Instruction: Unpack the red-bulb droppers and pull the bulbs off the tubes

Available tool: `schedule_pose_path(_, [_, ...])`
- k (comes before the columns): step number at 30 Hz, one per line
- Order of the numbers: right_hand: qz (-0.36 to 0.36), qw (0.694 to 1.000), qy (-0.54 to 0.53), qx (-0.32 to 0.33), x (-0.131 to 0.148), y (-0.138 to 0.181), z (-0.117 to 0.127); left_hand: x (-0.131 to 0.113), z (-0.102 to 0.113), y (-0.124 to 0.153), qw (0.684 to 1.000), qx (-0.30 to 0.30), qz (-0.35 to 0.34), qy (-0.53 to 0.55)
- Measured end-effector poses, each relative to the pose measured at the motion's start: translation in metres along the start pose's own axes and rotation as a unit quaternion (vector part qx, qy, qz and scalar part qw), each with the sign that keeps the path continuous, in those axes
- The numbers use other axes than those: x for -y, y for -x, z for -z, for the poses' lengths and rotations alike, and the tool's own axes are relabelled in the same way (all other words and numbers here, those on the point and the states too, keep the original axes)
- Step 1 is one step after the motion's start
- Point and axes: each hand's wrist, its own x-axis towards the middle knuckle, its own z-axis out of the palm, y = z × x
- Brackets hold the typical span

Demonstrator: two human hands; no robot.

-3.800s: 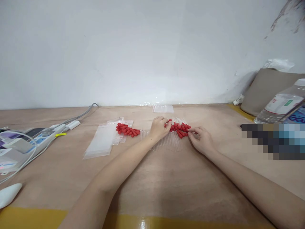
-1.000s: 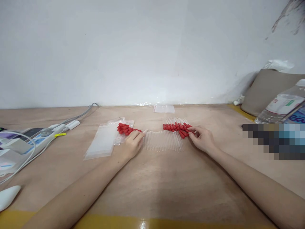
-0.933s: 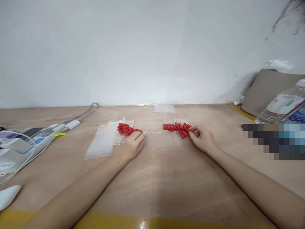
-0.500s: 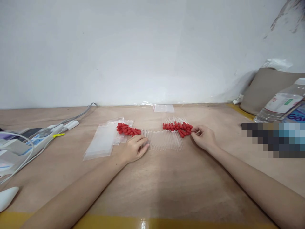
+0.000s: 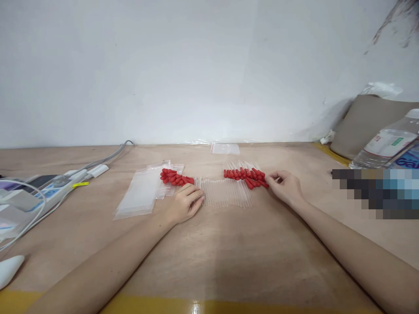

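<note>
- Left hand (image 5: 185, 203): palm down on the wooden table (image 5: 229, 261), fingers bent and lying together, at the left end of the row of clear tubes (image 5: 225, 193); I cannot tell whether it grips one.
- Right hand (image 5: 284, 187): well apart from the left, thumb and forefinger drawn toward each other at the right end of the right-hand red bulbs (image 5: 245, 174); whether they pinch the outermost bulb cannot be told.
- Row of clear tubes: side by side in the middle of the table, between the two hands, pointing near to far.
- Right-hand red bulbs: lying just beyond the right part of that row, with more clear tubes (image 5: 244, 165) showing on their far side.
- Left-hand red bulbs (image 5: 173, 176): a cluster just beyond the left hand, partly over the clear bags (image 5: 137, 194), which lie flat farther left.
- Small bag (image 5: 225, 149): flat at the far edge, near the wall (image 5: 196, 78).
- Margins: power strip (image 5: 49, 196) at left; plastic bottle (image 5: 386, 141) at far right.
</note>
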Motion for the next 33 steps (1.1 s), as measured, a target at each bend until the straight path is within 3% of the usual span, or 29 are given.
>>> schedule_pose_path(3, [0.014, 0.999, 0.004, -0.041, -0.004, -0.007, -0.002, 0.0, 0.0, -0.001, 1.0, 0.003, -0.001, 0.002])
schedule_pose_path(10, [0.035, 0.999, 0.025, 0.018, -0.007, -0.014, -0.01, -0.002, 0.002, -0.003, 1.0, 0.001, -0.003, -0.011])
schedule_pose_path(18, [-0.007, 0.995, -0.087, -0.049, -0.005, -0.015, -0.01, -0.001, 0.004, -0.003, 0.999, -0.011, -0.008, -0.033])
schedule_pose_path(21, [0.061, 0.988, -0.131, -0.06, 0.014, -0.005, -0.01, -0.004, 0.004, -0.006, 0.995, -0.051, -0.003, -0.081])
schedule_pose_path(26, [0.253, 0.951, -0.176, 0.036, 0.05, 0.027, -0.023, -0.017, -0.003, -0.015, 0.982, -0.098, -0.015, -0.159])
schedule_pose_path(33, [0.346, 0.919, -0.151, 0.114, 0.07, 0.055, -0.028, -0.026, -0.006, -0.019, 0.978, -0.076, -0.065, -0.182])
